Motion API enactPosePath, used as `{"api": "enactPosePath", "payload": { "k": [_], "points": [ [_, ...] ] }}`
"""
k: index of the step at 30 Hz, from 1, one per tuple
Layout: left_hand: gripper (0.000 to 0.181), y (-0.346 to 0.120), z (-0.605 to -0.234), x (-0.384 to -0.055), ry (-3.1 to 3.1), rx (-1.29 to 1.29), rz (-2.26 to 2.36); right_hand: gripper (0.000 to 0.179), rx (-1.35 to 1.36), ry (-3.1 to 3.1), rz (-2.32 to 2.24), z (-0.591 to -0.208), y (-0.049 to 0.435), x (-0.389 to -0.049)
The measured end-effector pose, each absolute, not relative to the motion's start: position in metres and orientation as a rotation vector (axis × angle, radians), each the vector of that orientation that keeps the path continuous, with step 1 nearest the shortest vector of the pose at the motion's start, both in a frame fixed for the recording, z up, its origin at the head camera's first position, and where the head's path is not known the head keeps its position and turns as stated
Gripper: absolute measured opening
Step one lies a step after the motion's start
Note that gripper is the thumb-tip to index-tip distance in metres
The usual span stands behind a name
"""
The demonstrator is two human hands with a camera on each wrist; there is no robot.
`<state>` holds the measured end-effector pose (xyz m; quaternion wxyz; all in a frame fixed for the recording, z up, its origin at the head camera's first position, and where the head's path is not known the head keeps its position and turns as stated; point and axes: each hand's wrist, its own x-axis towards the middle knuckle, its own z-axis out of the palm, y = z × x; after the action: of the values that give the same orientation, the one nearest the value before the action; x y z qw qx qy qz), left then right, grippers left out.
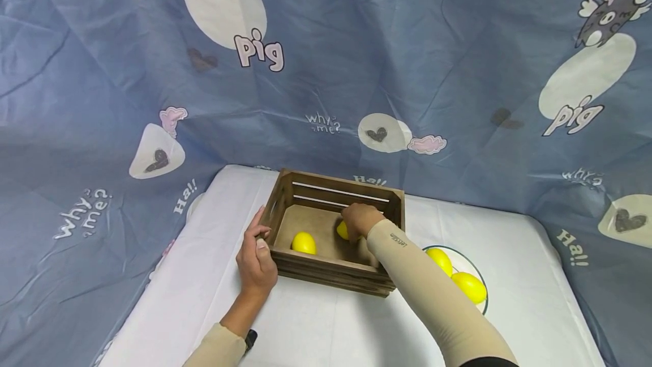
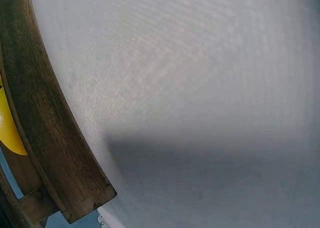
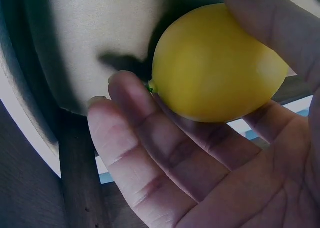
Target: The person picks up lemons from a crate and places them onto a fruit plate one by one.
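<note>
A brown slatted wooden crate stands on the white-covered table. At its front left corner my left hand holds the side, thumb at the rim and fingers along the outer wall. My right hand reaches into the crate and holds a yellow lemon between thumb and fingers, low over the crate floor. Another lemon lies on the floor near the front left. In the left wrist view the crate's edge shows at the left; the left hand itself is out of that frame.
Right of the crate, partly behind my right forearm, is a round dark-rimmed plate with two lemons visible. A blue printed cloth hangs behind the table and down its sides.
</note>
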<state>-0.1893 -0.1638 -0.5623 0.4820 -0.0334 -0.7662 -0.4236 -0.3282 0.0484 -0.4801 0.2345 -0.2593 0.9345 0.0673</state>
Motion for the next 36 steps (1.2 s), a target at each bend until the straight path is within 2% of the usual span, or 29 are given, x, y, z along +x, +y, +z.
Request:
{"api": "enactPosePath", "payload": {
  "k": [14, 21, 28, 36],
  "points": [
    [0.032, -0.164, -0.564, -0.19, -1.876, -0.074, -1.034, 0.039, -0.651, 2.532, 0.122, -0.473, 0.049, -0.328],
    [0.033, -0.165, -0.565, -0.191, -1.835, -0.096, -1.022, 0.029, -0.736, 2.515, 0.027, -0.471, 0.046, -0.329],
    [0.034, -0.165, -0.566, -0.191, -1.823, -0.095, -1.014, 0.047, -0.791, 2.474, -0.026, -0.462, 0.038, -0.328],
    [0.034, -0.163, -0.567, -0.193, -1.798, -0.104, -1.022, 0.054, -0.861, 2.473, -0.031, -0.445, 0.04, -0.323]
  ]
}}
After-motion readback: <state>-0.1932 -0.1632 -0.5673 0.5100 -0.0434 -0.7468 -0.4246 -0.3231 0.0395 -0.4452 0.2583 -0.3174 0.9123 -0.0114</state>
